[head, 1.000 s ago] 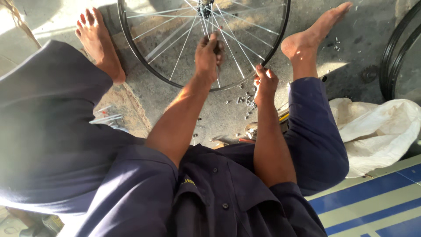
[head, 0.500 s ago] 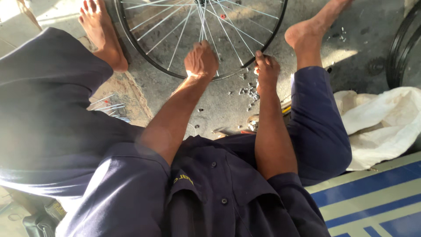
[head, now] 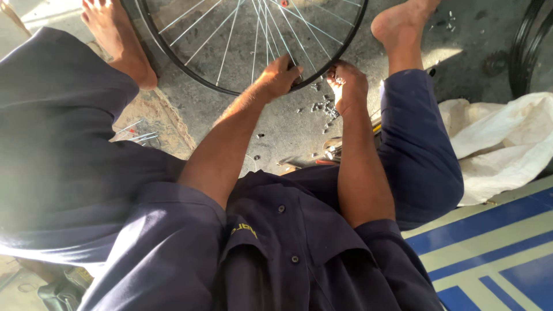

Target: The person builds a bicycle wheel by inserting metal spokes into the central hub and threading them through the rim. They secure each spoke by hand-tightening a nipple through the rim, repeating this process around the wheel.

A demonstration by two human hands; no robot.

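Head view, change: both hands sit lower on the wheel than a second ago; the left has come off the spokes down to the rim.
Left hand [head: 280,74]: fingers closed over the near rim of the bicycle wheel [head: 190,72].
Right hand [head: 345,83]: curled shut just beside the rim; cannot tell whether it pinches anything.
Wheel: lying on the concrete floor [head: 472,40] between the bare feet, its hub cut off by the top edge.
Meaning: work appears to have moved to the rim end of a spoke.
Small parts [head: 322,106]: scattered on the floor under the right hand.
Tools [head: 334,151]: against the right knee.
White sack [head: 495,144]: at the floor's right edge.
Second tyre [head: 521,46]: top right corner, well apart.
Obstruction: forearms hide the contact points.
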